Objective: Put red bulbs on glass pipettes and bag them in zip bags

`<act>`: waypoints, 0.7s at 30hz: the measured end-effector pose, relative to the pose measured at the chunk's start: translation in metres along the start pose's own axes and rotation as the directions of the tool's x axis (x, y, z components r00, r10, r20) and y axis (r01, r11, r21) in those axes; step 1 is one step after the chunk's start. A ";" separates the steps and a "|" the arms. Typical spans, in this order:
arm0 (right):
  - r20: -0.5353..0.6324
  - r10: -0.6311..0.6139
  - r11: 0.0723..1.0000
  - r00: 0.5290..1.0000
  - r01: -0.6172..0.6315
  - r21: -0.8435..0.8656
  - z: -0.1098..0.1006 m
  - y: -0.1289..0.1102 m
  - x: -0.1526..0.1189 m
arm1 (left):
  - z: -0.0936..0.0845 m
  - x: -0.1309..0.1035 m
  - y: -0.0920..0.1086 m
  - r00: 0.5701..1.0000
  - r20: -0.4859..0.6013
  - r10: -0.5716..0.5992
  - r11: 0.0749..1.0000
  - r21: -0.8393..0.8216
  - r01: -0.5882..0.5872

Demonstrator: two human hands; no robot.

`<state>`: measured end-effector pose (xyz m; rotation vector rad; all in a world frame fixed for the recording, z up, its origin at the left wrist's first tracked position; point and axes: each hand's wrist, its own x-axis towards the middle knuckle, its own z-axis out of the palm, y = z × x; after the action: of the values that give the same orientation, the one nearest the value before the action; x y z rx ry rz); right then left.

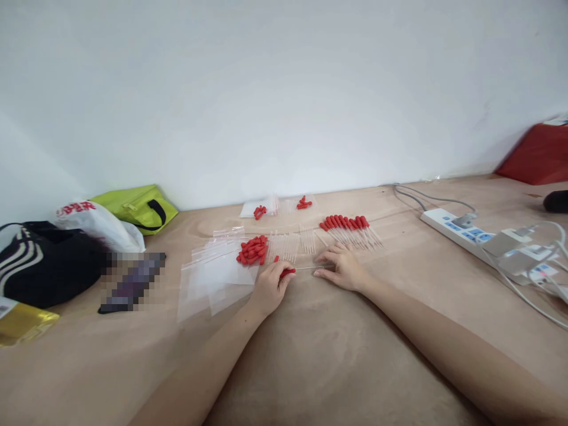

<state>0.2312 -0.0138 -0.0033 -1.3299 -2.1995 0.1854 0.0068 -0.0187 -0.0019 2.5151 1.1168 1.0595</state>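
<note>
Near the middle of the table, my left hand pinches a small red handle between thumb and fingers. A thin pale rod runs from that handle toward my right hand, whose thumb and fingers close around its far end; the exact contact is hard to see. Behind my left hand lies a pile of loose red handles. Bare thin rods lie in rows beyond my hands. Behind my right hand is a row of red-handled rods, laid side by side.
Clear zip bags overlap at the left. Two small groups of red pieces lie near the wall. A white power strip with cables stands right. A black bag, a white plastic bag and a green pouch sit left.
</note>
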 end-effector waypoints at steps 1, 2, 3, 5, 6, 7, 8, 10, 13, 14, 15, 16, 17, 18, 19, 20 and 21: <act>0.018 0.019 1.000 1.000 -0.019 -0.007 0.002 -0.004 0.002 | 0.000 0.001 -0.001 1.000 0.006 -0.011 1.000 -0.013 0.012; 0.033 0.046 0.999 0.998 -0.045 -0.018 0.004 -0.007 0.004 | 0.000 0.002 -0.001 1.000 0.012 -0.019 0.999 -0.026 0.020; 0.043 0.076 0.997 0.996 -0.074 -0.032 0.007 -0.009 0.006 | 0.000 0.004 -0.002 1.000 0.015 -0.023 0.999 -0.038 0.024; 0.044 0.125 0.991 0.991 -0.122 -0.063 0.011 -0.012 0.007 | -0.001 0.005 -0.003 1.000 0.010 -0.021 0.999 -0.045 0.021; 0.037 0.139 0.988 0.990 -0.136 -0.075 0.013 -0.012 0.007 | -0.001 0.005 -0.003 1.000 0.001 -0.019 0.999 -0.040 0.019; 0.027 0.146 0.986 0.989 -0.144 -0.079 0.014 -0.012 0.007 | 0.000 0.005 -0.003 1.000 -0.009 -0.019 0.999 -0.031 0.018; 0.015 0.148 0.986 0.989 -0.147 -0.073 0.015 -0.012 0.006 | 0.000 0.005 -0.003 1.000 -0.018 -0.019 1.000 -0.022 0.019; -0.005 0.141 0.989 0.990 -0.141 -0.036 0.015 -0.011 0.004 | 0.000 0.005 -0.003 0.999 -0.028 -0.019 1.000 -0.006 0.019; -0.012 0.101 0.995 0.995 -0.100 0.026 0.012 -0.012 0.002 | 0.000 0.005 -0.002 0.998 -0.056 0.003 0.998 0.063 0.001; -0.010 0.084 0.996 0.996 -0.084 0.038 0.012 -0.013 0.002 | -0.001 0.005 -0.002 0.998 -0.070 0.012 0.995 0.095 -0.006; -0.007 0.070 0.996 0.998 -0.070 0.047 0.011 -0.014 0.002 | -0.002 0.005 -0.001 0.997 -0.079 0.020 0.992 0.126 -0.010; -0.006 0.060 0.997 0.998 -0.060 0.054 0.011 -0.015 0.002 | -0.002 0.006 0.000 0.996 -0.081 0.024 0.989 0.150 -0.011; -0.005 0.053 0.997 0.999 -0.053 0.061 0.010 -0.016 0.002 | -0.003 0.006 0.001 0.997 -0.077 0.024 0.986 0.167 -0.010; -0.002 0.045 0.997 0.999 -0.045 0.067 0.010 -0.016 0.002 | -0.003 0.006 0.002 0.997 -0.070 0.022 0.984 0.178 -0.009; 0.002 0.036 0.997 0.999 -0.036 0.075 0.010 -0.016 0.002 | -0.004 0.006 0.002 0.998 -0.060 0.017 0.982 0.186 -0.005; 0.009 0.024 0.996 1.000 -0.024 0.084 0.010 -0.016 0.002 | -0.004 0.006 0.003 0.999 -0.049 0.009 0.982 0.191 0.000; 0.017 0.008 0.995 1.000 -0.009 0.096 0.010 -0.016 0.002 | -0.004 0.006 0.003 0.999 -0.036 0.000 0.982 0.190 0.007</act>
<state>0.2128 -0.0188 -0.0047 -1.2898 -2.1711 0.3025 0.0079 -0.0170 0.0056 2.6467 1.2883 1.0471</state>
